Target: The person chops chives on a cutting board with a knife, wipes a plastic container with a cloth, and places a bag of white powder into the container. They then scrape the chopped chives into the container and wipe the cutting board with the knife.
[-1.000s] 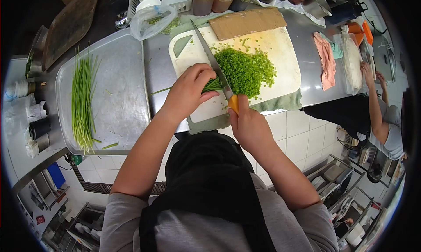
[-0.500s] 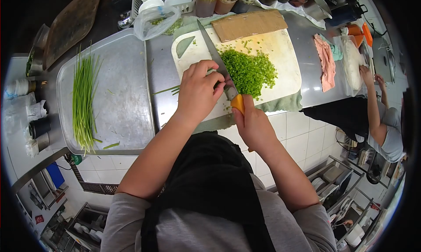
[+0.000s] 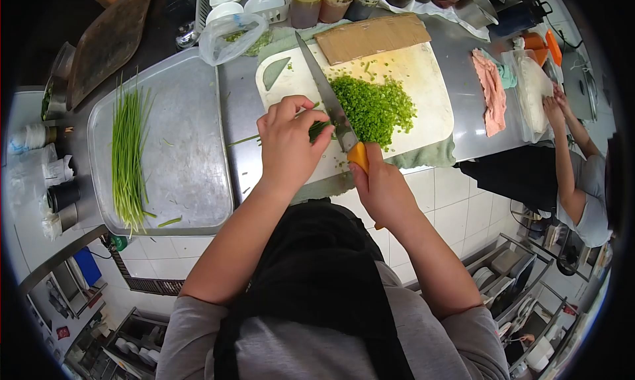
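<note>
My right hand (image 3: 382,187) is wrapped round the yellow handle of a long kitchen knife (image 3: 331,102), its blade slanting up and left across the white cutting board (image 3: 433,112). On the blade's left side, my left hand (image 3: 291,138) has its fingers curled round a small bunch of green chives (image 3: 318,129), whose stalks partly show between thumb and fingers. Some stalk ends stick out to the left of that hand. A heap of finely chopped chives (image 3: 372,105) lies on the board, right of the blade.
A metal tray (image 3: 188,128) with long whole chives (image 3: 127,158) lies to the left. Cardboard (image 3: 374,38) rests on the board's far edge, near a plastic bag (image 3: 231,36) and sauce bottles (image 3: 338,1). At right, a co-worker's hands (image 3: 555,105) touch a white bag beside a pink cloth (image 3: 489,92).
My left hand has shifted slightly left, away from the blade, and more of the held chives shows. The knife has barely moved. The co-worker's hands have come together.
</note>
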Demonstrator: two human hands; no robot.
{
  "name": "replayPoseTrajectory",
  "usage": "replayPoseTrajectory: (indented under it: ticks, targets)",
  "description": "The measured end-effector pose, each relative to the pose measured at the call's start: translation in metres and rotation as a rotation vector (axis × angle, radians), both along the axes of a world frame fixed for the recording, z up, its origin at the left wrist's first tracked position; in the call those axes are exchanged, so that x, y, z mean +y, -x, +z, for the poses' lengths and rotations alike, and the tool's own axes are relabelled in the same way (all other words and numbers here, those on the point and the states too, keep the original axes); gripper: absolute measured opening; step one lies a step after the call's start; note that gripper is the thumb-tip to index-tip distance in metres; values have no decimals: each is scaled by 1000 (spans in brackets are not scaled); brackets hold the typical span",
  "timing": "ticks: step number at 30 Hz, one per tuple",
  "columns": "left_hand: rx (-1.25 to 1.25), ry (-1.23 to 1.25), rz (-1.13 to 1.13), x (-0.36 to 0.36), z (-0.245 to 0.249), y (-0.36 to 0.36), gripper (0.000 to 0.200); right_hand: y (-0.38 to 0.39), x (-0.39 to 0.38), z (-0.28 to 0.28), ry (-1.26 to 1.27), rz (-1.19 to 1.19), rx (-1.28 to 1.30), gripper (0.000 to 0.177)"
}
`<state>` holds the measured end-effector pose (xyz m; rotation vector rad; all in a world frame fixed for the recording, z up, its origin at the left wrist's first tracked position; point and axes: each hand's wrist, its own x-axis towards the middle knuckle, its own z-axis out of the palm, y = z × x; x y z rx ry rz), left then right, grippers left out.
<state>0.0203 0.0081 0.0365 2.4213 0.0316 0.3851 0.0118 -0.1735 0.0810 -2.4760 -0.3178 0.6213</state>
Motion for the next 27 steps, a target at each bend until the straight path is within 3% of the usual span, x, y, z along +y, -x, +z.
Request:
replayPoseTrajectory:
  ticks: [14,16,20,23,27]
  targets:
    - [10,23,66,-8,18,-6,11,1,-3,12,-46,-9,4,32]
    - [1,-183,1,6,34,-5,10,2,-2,14,-19,-7,40,32]
    - [42,-256,-117,13,28,-9,8,4,-1,4,-4,26,-23,32]
    - [128,-137,-155,15,15,-10,11,4,0,5,56,33,-7,32]
    - [60,18,-194,22,5,-4,39,5,1,5,108,54,-40,32]
